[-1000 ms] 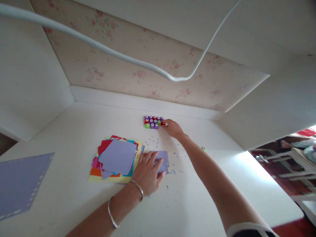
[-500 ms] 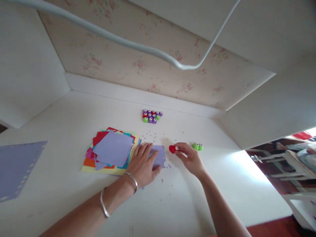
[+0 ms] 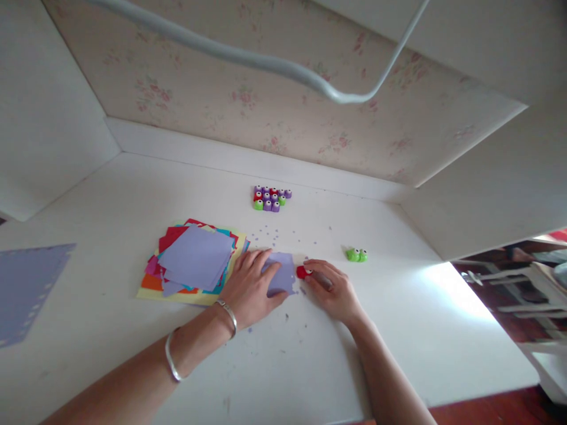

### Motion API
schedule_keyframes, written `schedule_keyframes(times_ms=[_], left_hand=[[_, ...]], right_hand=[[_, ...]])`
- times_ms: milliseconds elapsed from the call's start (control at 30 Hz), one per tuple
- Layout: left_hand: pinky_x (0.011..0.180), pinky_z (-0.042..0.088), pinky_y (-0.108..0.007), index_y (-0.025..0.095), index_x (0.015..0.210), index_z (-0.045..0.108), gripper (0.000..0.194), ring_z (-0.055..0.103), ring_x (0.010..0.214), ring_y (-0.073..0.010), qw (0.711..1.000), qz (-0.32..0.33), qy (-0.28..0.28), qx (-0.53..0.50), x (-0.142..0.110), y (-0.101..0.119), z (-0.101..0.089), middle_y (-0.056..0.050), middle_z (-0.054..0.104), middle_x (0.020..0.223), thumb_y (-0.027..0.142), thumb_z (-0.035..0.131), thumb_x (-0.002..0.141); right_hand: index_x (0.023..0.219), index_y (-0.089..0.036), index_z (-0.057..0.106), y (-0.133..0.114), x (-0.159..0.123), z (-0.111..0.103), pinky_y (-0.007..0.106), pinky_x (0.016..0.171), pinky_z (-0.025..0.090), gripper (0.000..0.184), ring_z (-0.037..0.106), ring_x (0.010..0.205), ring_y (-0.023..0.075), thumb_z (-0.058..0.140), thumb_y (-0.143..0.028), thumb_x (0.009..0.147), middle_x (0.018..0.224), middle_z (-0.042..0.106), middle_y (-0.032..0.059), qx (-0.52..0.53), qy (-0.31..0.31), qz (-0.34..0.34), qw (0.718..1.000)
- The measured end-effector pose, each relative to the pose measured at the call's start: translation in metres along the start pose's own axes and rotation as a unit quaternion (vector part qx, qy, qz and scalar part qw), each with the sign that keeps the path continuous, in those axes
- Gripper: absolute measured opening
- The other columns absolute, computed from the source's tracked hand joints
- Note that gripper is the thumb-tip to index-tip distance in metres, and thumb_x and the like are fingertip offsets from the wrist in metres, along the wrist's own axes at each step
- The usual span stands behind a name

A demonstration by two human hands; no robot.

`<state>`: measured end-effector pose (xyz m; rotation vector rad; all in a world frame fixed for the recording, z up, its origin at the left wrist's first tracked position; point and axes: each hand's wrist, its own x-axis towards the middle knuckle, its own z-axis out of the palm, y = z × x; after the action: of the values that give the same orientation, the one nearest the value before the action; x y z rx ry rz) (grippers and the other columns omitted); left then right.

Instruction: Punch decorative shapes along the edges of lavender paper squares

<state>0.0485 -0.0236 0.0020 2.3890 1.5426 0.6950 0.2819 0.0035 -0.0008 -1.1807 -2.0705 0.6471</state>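
Note:
Under the spread fingers of my left hand [image 3: 252,280] lies a small purple paper sheet [image 3: 282,273], flat on the white table. Its right edge shows small punched notches. My right hand [image 3: 332,290] pinches a red craft paper punch [image 3: 303,272] between thumb and fingers, close beside that right edge; whether the punch touches the paper I cannot tell. Left of my left hand sits a stack of coloured paper, with a purple sheet [image 3: 197,258] on top. Two green paper punches [image 3: 357,255] stand to the right, beyond my right hand.
Several purple, red and green punches [image 3: 267,198] stand grouped near the back wall. Tiny purple paper bits [image 3: 274,236] are scattered on the table [image 3: 398,330]. A larger purple sheet [image 3: 26,289] with a punched edge lies far left. A white cable [image 3: 266,65] hangs in front.
My right hand has lowered the red punch toward the right edge of the purple paper and turned it. My left hand stays on the sheet. The view has shifted slightly.

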Motion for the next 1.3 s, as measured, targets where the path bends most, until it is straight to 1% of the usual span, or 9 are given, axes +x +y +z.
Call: schedule_keyframes(times_ms=[267, 367, 467, 567, 700, 800, 900, 1033, 1300], left_hand=[[0.106, 0.034, -0.051, 0.022, 0.115, 0.062, 0.047, 0.041, 0.123, -0.0327, 1.0, -0.006, 0.011, 0.004, -0.001, 0.0, 0.002, -0.011, 0.049, 0.134, 0.049, 0.069, 0.077], [0.105, 0.033, -0.053, 0.024, 0.112, 0.063, 0.047, 0.042, 0.12, -0.0334, 1.0, -0.018, 0.019, 0.001, -0.001, 0.0, 0.002, -0.01, 0.051, 0.13, 0.049, 0.072, 0.073], [0.104, 0.032, -0.054, 0.025, 0.109, 0.064, 0.048, 0.044, 0.116, -0.0334, 0.999, -0.033, 0.025, -0.005, 0.0, 0.001, 0.001, -0.009, 0.052, 0.124, 0.048, 0.076, 0.069], [0.103, 0.035, -0.05, 0.024, 0.108, 0.064, 0.047, 0.046, 0.116, -0.0316, 0.999, -0.03, 0.024, -0.014, 0.0, 0.0, 0.002, -0.009, 0.051, 0.122, 0.046, 0.078, 0.068], [0.103, 0.036, -0.047, 0.022, 0.11, 0.063, 0.05, 0.049, 0.114, -0.0293, 0.999, -0.028, 0.023, -0.034, -0.001, -0.002, 0.005, -0.01, 0.047, 0.125, 0.045, 0.078, 0.068], [0.105, 0.036, -0.048, 0.021, 0.111, 0.063, 0.052, 0.047, 0.119, -0.0306, 0.998, -0.026, 0.028, -0.047, 0.0, -0.003, 0.006, -0.011, 0.045, 0.128, 0.045, 0.079, 0.068], [0.104, 0.036, -0.049, 0.021, 0.11, 0.064, 0.053, 0.046, 0.118, -0.0313, 0.998, -0.027, 0.017, -0.054, 0.001, -0.003, 0.004, -0.01, 0.048, 0.125, 0.046, 0.079, 0.066], [0.103, 0.038, -0.049, 0.022, 0.11, 0.064, 0.051, 0.049, 0.114, -0.0296, 0.998, -0.025, 0.013, -0.064, 0.002, -0.003, 0.002, -0.008, 0.051, 0.121, 0.042, 0.081, 0.066], [0.106, 0.045, -0.036, 0.019, 0.118, 0.063, 0.049, 0.056, 0.115, -0.0222, 0.984, -0.039, 0.016, -0.173, 0.003, -0.013, 0.002, -0.008, 0.049, 0.128, 0.018, 0.076, 0.07]], right_hand=[[0.111, -0.026, 0.07, -0.011, 0.001, -0.004, 0.029, 0.065, 0.054, 0.026, 0.064, 0.078, 0.0175, 0.061, -0.036, 0.09, 0.095, 0.067, 0.0071, -0.016, -0.029, 0.038, 0.999], [0.122, -0.027, 0.066, -0.008, 0.001, -0.009, 0.034, 0.082, 0.055, 0.031, 0.064, 0.098, 0.0208, 0.05, -0.031, 0.096, 0.113, 0.064, 0.0094, -0.001, -0.027, 0.022, 0.999], [0.129, -0.03, 0.061, -0.002, 0.002, -0.012, 0.043, 0.102, 0.046, 0.036, 0.051, 0.126, 0.0249, 0.045, -0.025, 0.097, 0.138, 0.054, 0.0082, 0.012, -0.057, -0.04, 0.998], [0.13, -0.031, 0.06, 0.001, 0.004, -0.01, 0.047, 0.106, 0.043, 0.037, 0.052, 0.125, 0.0242, 0.046, -0.023, 0.097, 0.132, 0.061, 0.0063, 0.005, -0.102, -0.092, 0.991], [0.123, -0.029, 0.065, 0.0, 0.001, -0.006, 0.042, 0.094, 0.052, 0.031, 0.062, 0.109, 0.0241, 0.055, -0.029, 0.094, 0.117, 0.066, 0.0085, -0.034, -0.058, -0.041, 0.997], [0.122, -0.027, 0.066, -0.003, -0.001, -0.007, 0.039, 0.088, 0.055, 0.035, 0.064, 0.102, 0.0246, 0.064, -0.036, 0.088, 0.112, 0.065, 0.0106, -0.056, -0.03, -0.001, 0.998], [0.126, -0.028, 0.063, -0.006, -0.002, -0.011, 0.039, 0.091, 0.054, 0.038, 0.063, 0.107, 0.0249, 0.063, -0.036, 0.089, 0.118, 0.062, 0.0111, -0.052, -0.054, -0.007, 0.997], [0.122, -0.029, 0.065, -0.004, -0.001, -0.015, 0.037, 0.095, 0.052, 0.031, 0.06, 0.113, 0.0231, 0.054, -0.029, 0.093, 0.123, 0.062, 0.0093, -0.032, -0.086, -0.032, 0.995], [0.117, -0.027, 0.066, 0.008, -0.003, -0.005, 0.039, 0.091, 0.054, 0.031, 0.067, 0.102, 0.0233, 0.062, -0.034, 0.088, 0.113, 0.071, 0.0057, -0.026, -0.021, 0.052, 0.998]])
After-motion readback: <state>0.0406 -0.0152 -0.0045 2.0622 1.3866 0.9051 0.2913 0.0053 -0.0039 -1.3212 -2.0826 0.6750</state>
